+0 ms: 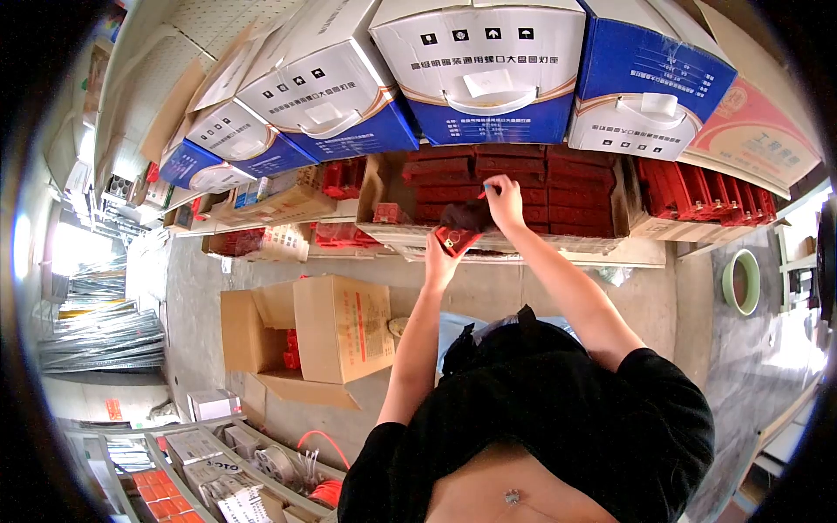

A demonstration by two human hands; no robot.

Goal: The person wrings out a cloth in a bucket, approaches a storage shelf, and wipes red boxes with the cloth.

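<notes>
My left hand (pixel 439 261) is closed around a small red box (pixel 459 239) with a pale round mark on its face, held tilted at the shelf's front edge. My right hand (pixel 505 202) is just above and to the right, fingers pinched on a dark, rag-like cloth (pixel 466 215). The cloth hangs between my hands and covers part of the red box. Behind them, an open carton (pixel 621 205) on the shelf holds rows of dusty red boxes (pixel 568 193).
Large blue-and-white cartons (pixel 497 78) line the shelf above. More red packages (pixel 697 192) stand at right. An open cardboard box (pixel 344 331) with red items sits on the floor at left. A green tub (pixel 728 283) stands at far right; a stocked rack (pixel 209 444) is at lower left.
</notes>
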